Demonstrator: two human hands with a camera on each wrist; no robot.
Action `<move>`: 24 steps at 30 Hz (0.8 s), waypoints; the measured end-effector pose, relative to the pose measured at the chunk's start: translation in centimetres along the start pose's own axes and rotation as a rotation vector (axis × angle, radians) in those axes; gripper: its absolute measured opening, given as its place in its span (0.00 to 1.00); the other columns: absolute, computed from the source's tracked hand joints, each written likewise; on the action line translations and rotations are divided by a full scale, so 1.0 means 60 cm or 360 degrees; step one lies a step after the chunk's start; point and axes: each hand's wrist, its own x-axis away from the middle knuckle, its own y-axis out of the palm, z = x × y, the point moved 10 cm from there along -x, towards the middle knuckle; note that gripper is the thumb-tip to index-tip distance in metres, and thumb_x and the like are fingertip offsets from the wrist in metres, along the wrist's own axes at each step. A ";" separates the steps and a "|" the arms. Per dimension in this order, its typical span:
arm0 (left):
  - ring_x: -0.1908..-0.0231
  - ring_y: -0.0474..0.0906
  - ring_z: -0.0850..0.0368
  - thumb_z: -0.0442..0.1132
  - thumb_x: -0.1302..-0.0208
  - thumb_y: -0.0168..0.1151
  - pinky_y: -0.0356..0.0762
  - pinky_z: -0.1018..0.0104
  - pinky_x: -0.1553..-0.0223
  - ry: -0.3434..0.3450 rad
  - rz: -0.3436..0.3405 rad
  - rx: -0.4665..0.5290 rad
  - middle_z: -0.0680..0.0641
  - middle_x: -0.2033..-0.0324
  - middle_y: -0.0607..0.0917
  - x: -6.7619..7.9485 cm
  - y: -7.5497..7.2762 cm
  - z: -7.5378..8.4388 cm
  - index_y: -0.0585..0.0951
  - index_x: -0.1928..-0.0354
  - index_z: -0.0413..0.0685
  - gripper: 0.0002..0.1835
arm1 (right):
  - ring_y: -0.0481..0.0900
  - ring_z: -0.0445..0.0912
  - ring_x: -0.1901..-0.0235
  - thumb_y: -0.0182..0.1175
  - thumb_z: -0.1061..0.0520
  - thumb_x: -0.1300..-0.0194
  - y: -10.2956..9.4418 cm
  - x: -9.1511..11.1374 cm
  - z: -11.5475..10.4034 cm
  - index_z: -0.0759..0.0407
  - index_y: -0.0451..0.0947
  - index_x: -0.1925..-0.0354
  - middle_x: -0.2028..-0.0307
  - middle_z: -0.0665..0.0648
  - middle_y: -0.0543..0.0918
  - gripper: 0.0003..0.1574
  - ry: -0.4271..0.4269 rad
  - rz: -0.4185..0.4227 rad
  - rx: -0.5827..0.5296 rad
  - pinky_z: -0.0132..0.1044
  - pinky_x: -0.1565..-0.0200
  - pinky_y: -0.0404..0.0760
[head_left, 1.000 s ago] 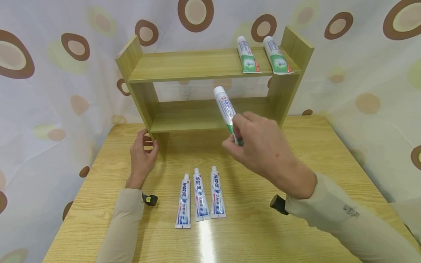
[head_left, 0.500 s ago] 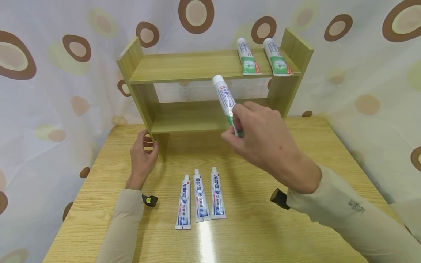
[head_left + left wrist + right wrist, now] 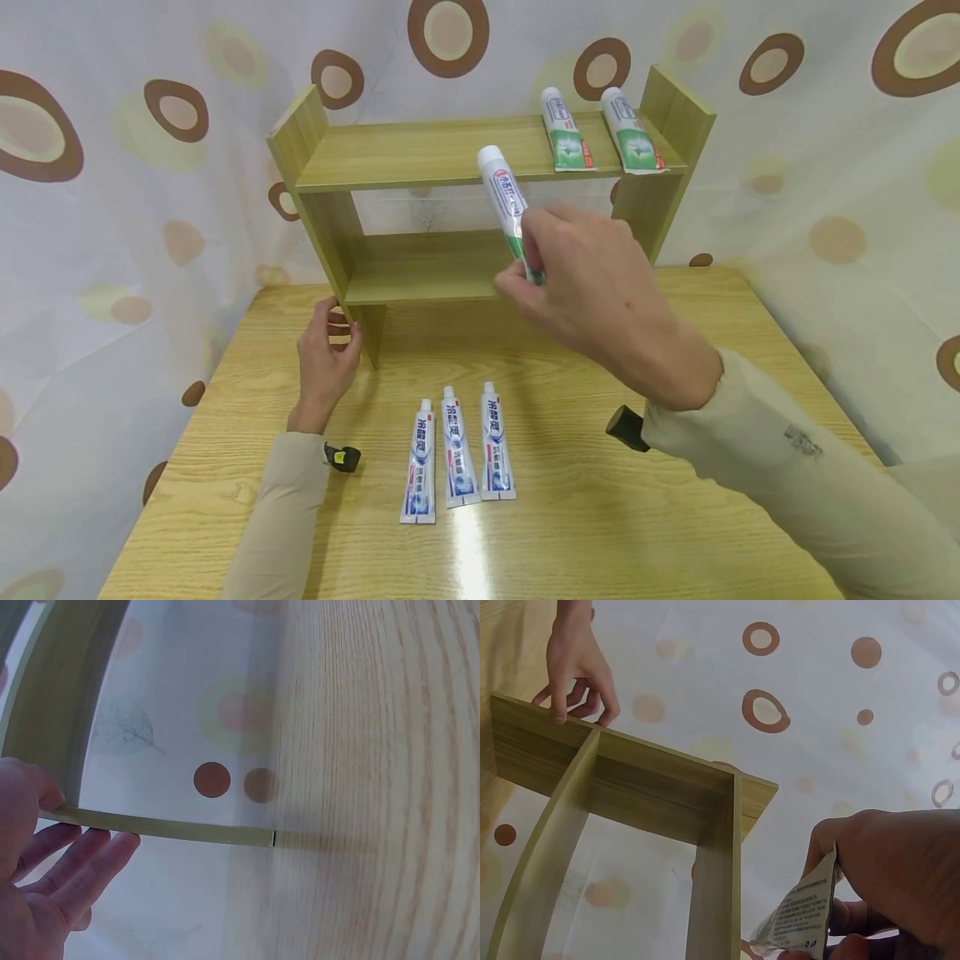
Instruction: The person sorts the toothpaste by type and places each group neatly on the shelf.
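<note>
A white and green toothpaste tube (image 3: 504, 193) is pinched at its flat end by my right hand (image 3: 600, 287). Its cap points up and away, and in the head view it overlaps the upper board's front edge. The right wrist view shows the tube's printed back (image 3: 799, 915). My left hand (image 3: 324, 358) grips the left side panel of a wooden shelf (image 3: 420, 154); in the left wrist view the thumb and fingers lie on opposite faces of that panel (image 3: 172, 828). Two similar green and white tubes (image 3: 567, 137) lie on the upper board's right part.
Three white and blue toothpaste tubes (image 3: 459, 454) lie side by side on the wooden table (image 3: 585, 533), in front of the shelf. The lower board (image 3: 427, 267) spans between the side panels. A patterned curtain (image 3: 187, 58) hangs behind and at the sides.
My right hand has risen with the toothpaste tube, drifting slightly left, from in front of the lower opening to the upper board's edge. My left hand has stayed on the panel.
</note>
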 end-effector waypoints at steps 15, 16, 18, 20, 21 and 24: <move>0.59 0.89 0.32 0.27 0.28 0.66 0.74 0.92 0.66 0.0022 0.0021 0.0010 0.30 0.56 0.88 0.001 -0.002 0.003 0.77 0.35 0.34 0.21 | 0.76 0.53 0.73 0.59 0.60 0.33 0.004 -0.045 0.011 0.64 0.76 0.69 0.68 0.62 0.85 0.09 0.0056 -0.0072 0.0065 0.40 0.74 0.72; 0.59 0.89 0.32 0.27 0.28 0.65 0.74 0.92 0.66 0.0022 0.0021 0.0009 0.30 0.56 0.88 0.001 -0.002 0.003 0.77 0.35 0.34 0.21 | 0.76 0.53 0.73 0.59 0.59 0.33 0.004 -0.050 0.012 0.64 0.76 0.69 0.68 0.62 0.85 0.09 0.0062 -0.0077 0.0071 0.40 0.73 0.72; 0.58 0.89 0.32 0.28 0.27 0.66 0.74 0.92 0.66 0.0017 0.0016 0.0003 0.30 0.56 0.88 0.000 -0.001 0.003 0.77 0.35 0.35 0.21 | 0.76 0.53 0.73 0.59 0.59 0.33 0.005 -0.059 0.012 0.64 0.76 0.68 0.69 0.62 0.84 0.09 0.0062 -0.0082 0.0087 0.41 0.73 0.73; 0.58 0.89 0.33 0.28 0.27 0.65 0.74 0.92 0.66 0.0013 0.0011 -0.0004 0.30 0.56 0.88 0.000 -0.001 0.003 0.77 0.35 0.35 0.21 | 0.77 0.54 0.72 0.59 0.58 0.32 0.008 -0.069 0.013 0.64 0.77 0.67 0.69 0.62 0.84 0.09 0.0071 -0.0101 0.0099 0.41 0.72 0.73; 0.58 0.90 0.33 0.29 0.27 0.65 0.74 0.92 0.66 0.0010 0.0008 -0.0009 0.30 0.56 0.88 0.000 -0.001 0.003 0.77 0.35 0.36 0.21 | 0.77 0.54 0.72 0.59 0.58 0.32 0.009 -0.073 0.013 0.64 0.77 0.66 0.69 0.62 0.84 0.10 0.0075 -0.0115 0.0112 0.41 0.72 0.73; 0.58 0.90 0.33 0.29 0.27 0.66 0.74 0.93 0.67 0.0007 0.0002 -0.0018 0.29 0.56 0.87 -0.001 -0.001 0.002 0.77 0.35 0.36 0.21 | 0.77 0.53 0.71 0.59 0.57 0.31 0.013 -0.085 0.011 0.64 0.77 0.65 0.68 0.61 0.83 0.10 0.0082 -0.0148 0.0137 0.40 0.71 0.73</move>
